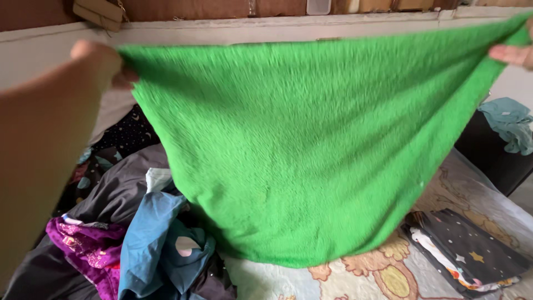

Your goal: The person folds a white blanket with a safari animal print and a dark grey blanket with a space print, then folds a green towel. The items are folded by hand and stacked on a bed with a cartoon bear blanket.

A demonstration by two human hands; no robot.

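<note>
Above a bed sheet printed with cartoon animals (383,275), left hand (102,64) and right hand (513,54) pinch a fuzzy bright-green towel (300,150) taut; heaped clothes (139,244) lie left, pale wall (233,32) behind.

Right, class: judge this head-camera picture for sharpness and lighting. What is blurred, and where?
Head view: the green towel shows soft motion blur across its weave; the left hand, close to the lens, is blurred and bright; the right hand is cut by the frame edge; the folded dark cloth looks sharper; light is even, without glare.
</note>
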